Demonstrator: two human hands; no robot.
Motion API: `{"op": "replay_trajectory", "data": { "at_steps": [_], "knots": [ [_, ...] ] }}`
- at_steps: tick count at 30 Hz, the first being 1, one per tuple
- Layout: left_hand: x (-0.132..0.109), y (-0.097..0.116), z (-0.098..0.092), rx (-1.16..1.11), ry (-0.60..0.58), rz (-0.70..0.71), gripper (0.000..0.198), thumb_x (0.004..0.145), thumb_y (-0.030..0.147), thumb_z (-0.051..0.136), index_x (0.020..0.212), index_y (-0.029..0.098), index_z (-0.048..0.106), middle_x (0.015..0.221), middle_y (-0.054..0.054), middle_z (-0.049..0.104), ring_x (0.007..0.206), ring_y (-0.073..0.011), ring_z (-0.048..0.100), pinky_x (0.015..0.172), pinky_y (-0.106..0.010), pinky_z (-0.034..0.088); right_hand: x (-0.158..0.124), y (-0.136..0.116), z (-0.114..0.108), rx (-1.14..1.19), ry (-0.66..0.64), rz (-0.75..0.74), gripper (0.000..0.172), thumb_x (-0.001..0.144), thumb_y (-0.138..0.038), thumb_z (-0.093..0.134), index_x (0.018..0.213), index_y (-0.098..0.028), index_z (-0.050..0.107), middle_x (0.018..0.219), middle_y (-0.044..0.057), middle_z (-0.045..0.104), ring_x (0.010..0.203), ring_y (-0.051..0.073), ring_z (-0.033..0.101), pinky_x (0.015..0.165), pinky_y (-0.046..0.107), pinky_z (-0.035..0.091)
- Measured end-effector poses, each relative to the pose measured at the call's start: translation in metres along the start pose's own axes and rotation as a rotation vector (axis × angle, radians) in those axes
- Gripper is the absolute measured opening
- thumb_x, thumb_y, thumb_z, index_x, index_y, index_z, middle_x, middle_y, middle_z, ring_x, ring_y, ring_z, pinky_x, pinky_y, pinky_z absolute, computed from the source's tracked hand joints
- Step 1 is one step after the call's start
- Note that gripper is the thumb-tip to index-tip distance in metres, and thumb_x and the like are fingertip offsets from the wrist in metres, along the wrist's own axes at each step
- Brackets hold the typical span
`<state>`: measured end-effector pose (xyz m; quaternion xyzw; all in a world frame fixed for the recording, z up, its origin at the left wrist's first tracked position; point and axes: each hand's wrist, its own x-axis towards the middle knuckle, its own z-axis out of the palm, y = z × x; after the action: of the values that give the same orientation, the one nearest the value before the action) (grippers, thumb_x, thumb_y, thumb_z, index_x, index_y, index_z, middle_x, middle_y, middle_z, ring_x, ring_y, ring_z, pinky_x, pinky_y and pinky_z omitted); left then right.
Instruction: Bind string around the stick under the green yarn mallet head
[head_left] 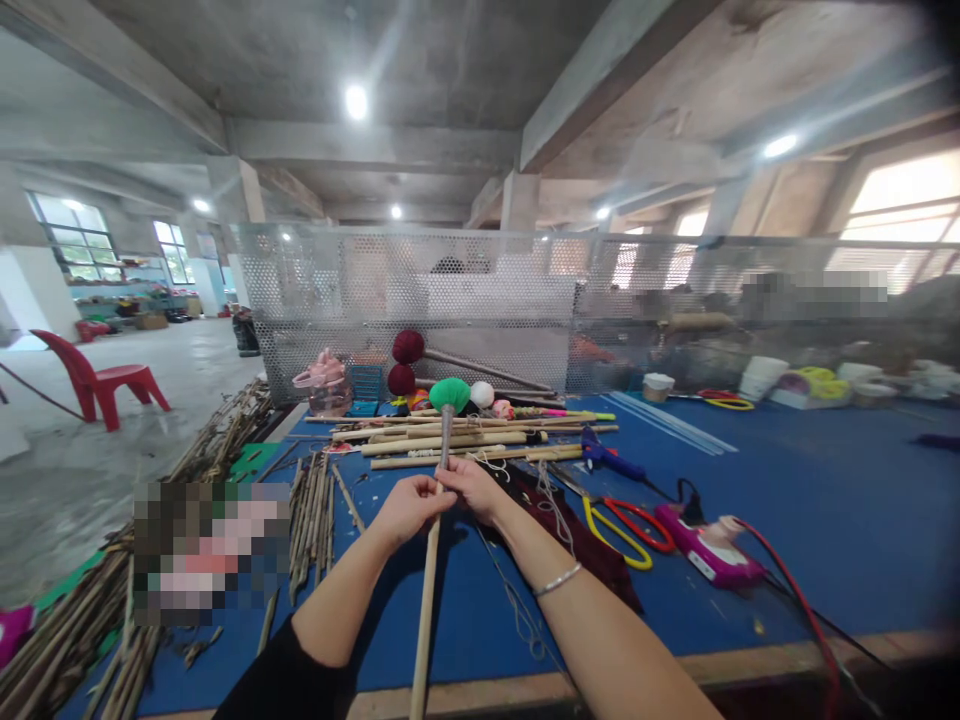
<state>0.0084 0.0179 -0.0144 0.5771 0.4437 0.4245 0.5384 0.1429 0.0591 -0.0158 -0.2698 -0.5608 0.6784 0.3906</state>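
Stick: the pale stick (425, 630) is in the middle of the scene, held up over the near part of the counter (810, 480). It leans a little, with its low end toward the near edge.
Top of the stick: a round green ball (450, 393) sits at the far end, and the part just under it is grey.
Left hand: the left hand (409, 508) comes in from the left with a black sleeve (289, 675). Its fingers pinch the stick just below the other hand.
Right hand: the right hand (474, 488) comes in from the right. Its fingers grasp the stick too, close to the grey part. A shiny bracelet (559, 581) goes around the wrist.
Far side of the hands: a pile of pale sticks (450, 442) lies across the counter. Two dark red balls (409, 347) and a white ball (481, 394) are farther back, near a tall wall with holes (487, 290).
Right side: a dark red cloth (600, 545) lies by the right arm. Near it are scissors (592, 515) with one yellow and one red handle, a blue glue gun (615, 461) and a purple power strip (709, 553).
Left side: thin brown twigs (307, 515) lie in a bunch on the counter. Well apart, a red chair (120, 378) stands on the floor (202, 360).
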Motion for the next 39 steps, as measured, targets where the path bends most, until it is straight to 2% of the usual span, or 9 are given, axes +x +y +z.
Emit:
{"op": "replay_trajectory", "data": {
  "at_steps": [5,9,12,15,19,27,31,36,39],
  "knots": [
    [-0.002,0.005,0.0,-0.104,-0.093,-0.01,0.037,0.059,0.045,0.068,0.063,0.01,0.056,0.051,0.002,0.047,0.041,-0.0038,0.038,0.039,-0.017,0.026,-0.002,-0.002,-0.004,0.023,-0.02,0.011,0.032,0.064,-0.04,0.066,0.072,-0.016,0.047,0.043,-0.009,0.044,0.029,0.002,0.025,0.032,0.017,0.011],
    [-0.005,0.01,0.0,-0.274,-0.189,-0.117,0.038,0.059,0.041,0.07,0.078,0.01,0.06,0.063,-0.003,0.055,0.049,-0.0061,0.047,0.043,-0.017,0.029,-0.004,-0.004,-0.01,0.039,-0.082,0.029,0.032,0.065,-0.038,0.066,0.081,-0.016,0.05,0.048,-0.006,0.049,0.033,0.003,0.034,0.033,0.016,0.013],
    [-0.005,0.009,0.0,-0.278,-0.169,-0.132,0.036,0.06,0.041,0.069,0.077,0.011,0.059,0.058,-0.001,0.053,0.046,-0.0057,0.045,0.042,-0.017,0.026,-0.002,-0.003,-0.012,0.025,-0.07,-0.013,0.03,0.064,-0.037,0.067,0.075,-0.015,0.049,0.047,-0.006,0.047,0.033,0.002,0.031,0.033,0.017,0.014],
    [-0.003,0.007,0.0,-0.182,-0.071,-0.091,0.034,0.061,0.044,0.067,0.065,0.013,0.052,0.047,0.005,0.043,0.037,-0.003,0.034,0.038,-0.017,0.02,-0.001,-0.002,-0.013,-0.009,-0.037,-0.053,0.029,0.065,-0.036,0.067,0.071,-0.015,0.048,0.04,-0.01,0.035,0.03,0.002,0.021,0.032,0.018,0.01],
    [-0.002,0.006,-0.001,-0.1,0.014,-0.04,0.036,0.058,0.042,0.07,0.059,0.014,0.048,0.044,0.007,0.04,0.037,-0.0025,0.031,0.039,-0.017,0.023,-0.002,-0.003,-0.012,-0.047,-0.015,-0.058,0.029,0.066,-0.037,0.066,0.071,-0.016,0.046,0.038,-0.012,0.03,0.029,0.002,0.016,0.03,0.018,0.008],
    [-0.005,0.011,0.001,-0.394,-0.155,-0.137,0.025,0.065,0.032,0.067,0.07,0.011,0.053,0.062,-0.003,0.056,0.052,-0.0075,0.052,0.049,-0.018,0.038,-0.006,-0.011,-0.005,0.06,-0.004,-0.016,0.032,0.066,-0.042,0.064,0.074,-0.017,0.044,0.042,-0.012,0.031,0.032,0.002,0.016,0.031,0.016,0.008],
    [-0.005,0.013,0.007,-0.504,-0.086,-0.191,0.015,0.068,0.022,0.061,0.073,0.013,0.051,0.064,-0.002,0.056,0.052,-0.0087,0.054,0.049,-0.02,0.042,-0.003,-0.009,0.0,-0.045,0.0,-0.024,0.032,0.067,-0.043,0.062,0.07,-0.017,0.044,0.043,-0.009,0.039,0.031,0.003,0.023,0.031,0.017,0.012],
    [-0.004,0.017,0.019,-0.511,0.171,-0.142,0.018,0.065,0.022,0.06,0.067,0.015,0.045,0.051,0.007,0.039,0.034,-0.0004,0.029,0.032,-0.012,0.018,0.005,-0.001,0.006,-0.13,0.028,-0.093,0.034,0.068,-0.046,0.059,0.07,-0.014,0.047,0.052,-0.004,0.048,0.042,0.005,0.037,0.039,0.018,0.024],
    [-0.003,0.019,0.019,-0.449,0.228,-0.089,0.022,0.064,0.03,0.062,0.072,0.014,0.049,0.053,0.006,0.042,0.034,-0.0004,0.028,0.032,-0.013,0.017,0.007,0.001,0.001,-0.258,0.096,-0.162,0.033,0.073,-0.048,0.052,0.074,-0.015,0.048,0.053,-0.005,0.046,0.044,0.006,0.035,0.042,0.019,0.025]
  ]
}}
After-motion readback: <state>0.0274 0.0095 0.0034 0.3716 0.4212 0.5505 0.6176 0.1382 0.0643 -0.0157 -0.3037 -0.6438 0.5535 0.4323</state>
